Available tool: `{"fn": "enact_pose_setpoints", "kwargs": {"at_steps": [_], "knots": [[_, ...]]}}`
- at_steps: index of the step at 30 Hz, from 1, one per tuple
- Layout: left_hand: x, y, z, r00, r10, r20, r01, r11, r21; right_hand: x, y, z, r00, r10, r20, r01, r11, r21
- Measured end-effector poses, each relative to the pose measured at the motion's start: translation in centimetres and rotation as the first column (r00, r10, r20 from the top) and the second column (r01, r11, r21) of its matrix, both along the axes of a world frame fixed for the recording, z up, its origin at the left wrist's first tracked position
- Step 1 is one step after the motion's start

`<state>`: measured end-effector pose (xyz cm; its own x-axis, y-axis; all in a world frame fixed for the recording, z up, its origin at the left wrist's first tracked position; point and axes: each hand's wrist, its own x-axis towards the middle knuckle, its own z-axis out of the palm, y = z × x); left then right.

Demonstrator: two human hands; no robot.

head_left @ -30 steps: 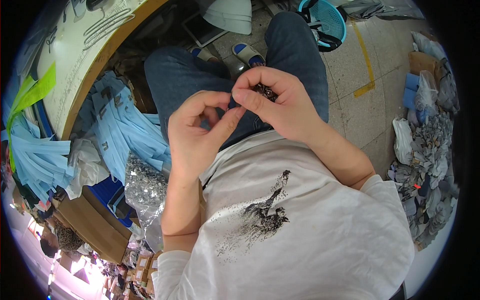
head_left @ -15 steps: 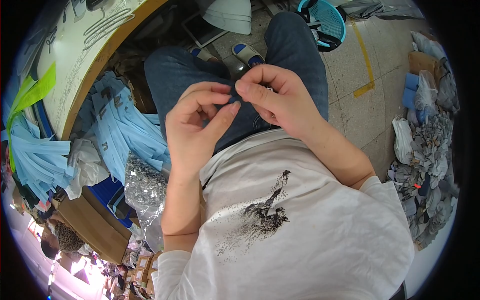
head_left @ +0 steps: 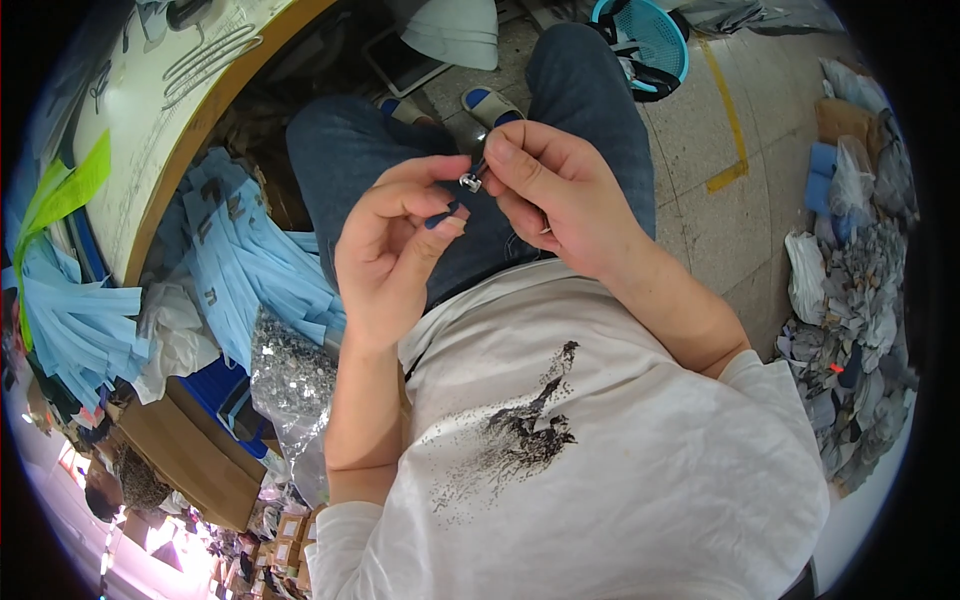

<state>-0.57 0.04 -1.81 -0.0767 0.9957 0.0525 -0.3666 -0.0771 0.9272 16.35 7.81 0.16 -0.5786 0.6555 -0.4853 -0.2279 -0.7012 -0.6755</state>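
Observation:
Both hands are raised over my lap, close together. My right hand [head_left: 560, 195] is closed in a pinch, and a small shiny silver metal piece [head_left: 470, 182] sticks out from its fingertips; its exact kind is too small to tell. Another glint of metal shows lower among the curled right fingers. My left hand [head_left: 395, 235] has its fingers curled toward the thumb, pinching what looks like a small dark blue piece [head_left: 438, 217]. The left index fingertip lies right beside the metal piece; whether they touch I cannot tell.
To the left, light blue strips [head_left: 255, 265] hang beside a curved white table [head_left: 130, 150] with wire hooks on it. A clear bag [head_left: 290, 370] of shiny bits sits below them. A turquoise basket [head_left: 655, 40] stands ahead; grey fabric scraps [head_left: 865, 310] are heaped at right.
The silver metal piece has come into sight at the right fingertips. My left thumb has shifted slightly down and left, and the dark blue piece shows more clearly.

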Motion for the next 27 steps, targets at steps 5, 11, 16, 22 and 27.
{"fn": "enact_pose_setpoints", "kwargs": {"at_steps": [5,11,16,22,27], "knots": [[0.8,0.0,0.2,0.995,0.050,-0.089,-0.047,0.998,0.038,-0.2,-0.1,0.7,0.999,-0.037,0.014,0.036,0.999,0.023],[1.3,0.2,0.8,0.978,0.139,-0.155,-0.147,0.988,-0.040,-0.1,-0.2,0.8,1.000,-0.018,-0.014,0.019,0.998,0.065],[0.8,-0.2,0.7,0.948,0.142,-0.286,-0.155,0.988,-0.022,0.1,-0.2,0.5,1.000,-0.030,-0.006,0.030,0.996,0.084],[1.1,0.0,1.0,0.951,0.198,-0.236,-0.178,0.979,0.104,-0.1,-0.2,0.5,1.000,-0.005,0.015,0.004,0.996,0.085],[0.4,-0.1,1.1,0.951,0.149,-0.271,-0.127,0.987,0.099,-0.1,-0.1,0.5,1.000,0.008,0.030,-0.011,0.996,0.088]]}}
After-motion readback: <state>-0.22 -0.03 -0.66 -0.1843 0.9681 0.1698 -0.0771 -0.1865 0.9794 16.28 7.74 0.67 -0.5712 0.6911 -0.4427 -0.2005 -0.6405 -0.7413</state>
